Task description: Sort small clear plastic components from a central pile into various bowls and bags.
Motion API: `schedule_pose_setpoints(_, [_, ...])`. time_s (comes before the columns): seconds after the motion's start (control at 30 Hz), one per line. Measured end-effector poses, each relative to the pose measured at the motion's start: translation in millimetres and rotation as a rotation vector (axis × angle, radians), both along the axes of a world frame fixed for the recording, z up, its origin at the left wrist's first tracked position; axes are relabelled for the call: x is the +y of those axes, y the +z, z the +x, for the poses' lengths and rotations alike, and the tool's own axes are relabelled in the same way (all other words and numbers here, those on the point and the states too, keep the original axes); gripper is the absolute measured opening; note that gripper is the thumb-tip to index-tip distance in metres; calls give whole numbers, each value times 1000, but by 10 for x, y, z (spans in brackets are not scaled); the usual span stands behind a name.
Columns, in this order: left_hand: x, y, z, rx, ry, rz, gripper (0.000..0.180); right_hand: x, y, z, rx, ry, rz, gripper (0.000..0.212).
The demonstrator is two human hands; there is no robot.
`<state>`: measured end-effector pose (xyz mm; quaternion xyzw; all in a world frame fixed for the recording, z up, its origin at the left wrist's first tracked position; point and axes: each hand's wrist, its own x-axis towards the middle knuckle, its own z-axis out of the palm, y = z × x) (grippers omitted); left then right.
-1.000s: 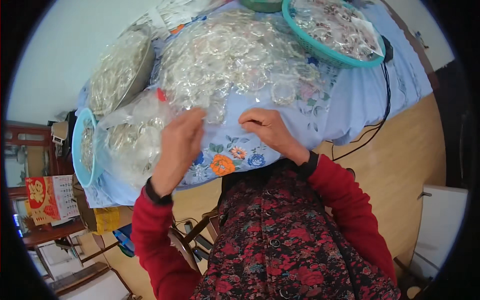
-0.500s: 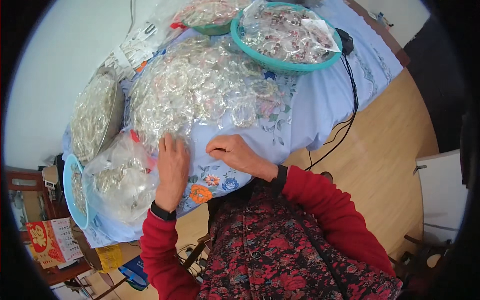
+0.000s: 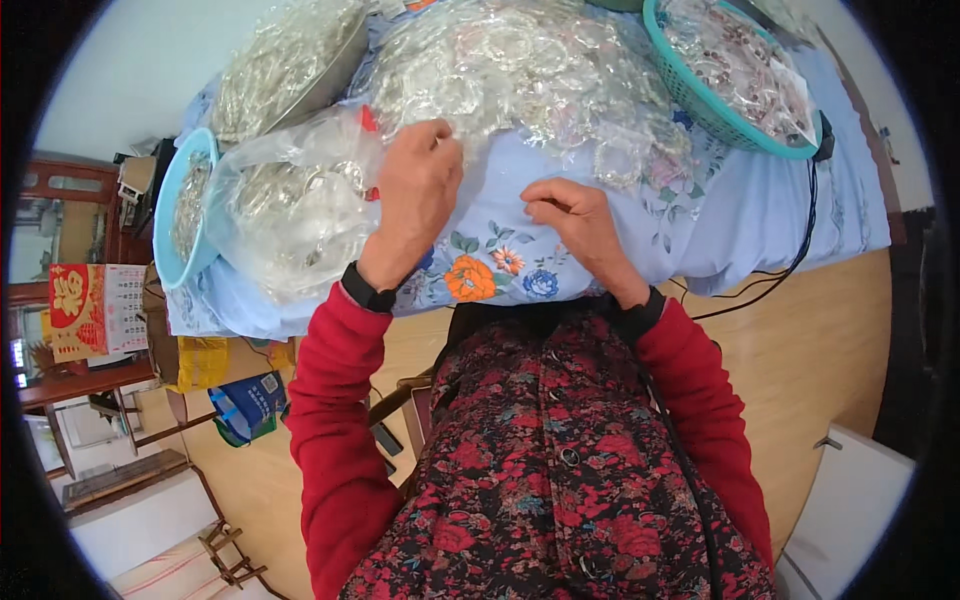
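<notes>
My left hand (image 3: 418, 190) is curled at the near edge of a large pile of clear plastic packets (image 3: 520, 70), which look to hold pale beaded bracelets. Its fingertips are partly hidden, so what they grip cannot be made out. To its left lies a big clear plastic bag (image 3: 290, 205) with red at its mouth and similar shiny pieces inside. My right hand (image 3: 580, 222) hovers over the flowered cloth, thumb pressed against bent fingers. Anything in that pinch is too small to tell.
A light blue basin (image 3: 170, 215) stands at the table's left end, beside a metal bowl (image 3: 350, 65) heaped with packets. At far right sits a teal basket (image 3: 690, 95) of dark-beaded packets. Black cables (image 3: 800, 245) hang over the right edge of the blue tablecloth (image 3: 510, 175).
The view has shifted, so the table sits higher and turned. My left fingers have curled in more at the pile's edge; my right hand stays pinched over the cloth.
</notes>
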<state>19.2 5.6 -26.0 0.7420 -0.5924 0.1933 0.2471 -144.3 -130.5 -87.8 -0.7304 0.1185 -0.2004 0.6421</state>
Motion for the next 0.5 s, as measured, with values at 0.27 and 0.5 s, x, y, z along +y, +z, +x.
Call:
schedule_pose_setpoints(0.27, [-266, 170, -128, 1700, -190, -341, 5, 5, 221, -10, -76, -54, 483, 29])
schedule_pose_setpoints(0.5, [-287, -122, -168, 1959, -562, -234, 9, -134, 89, -47, -207, -20, 808, 27])
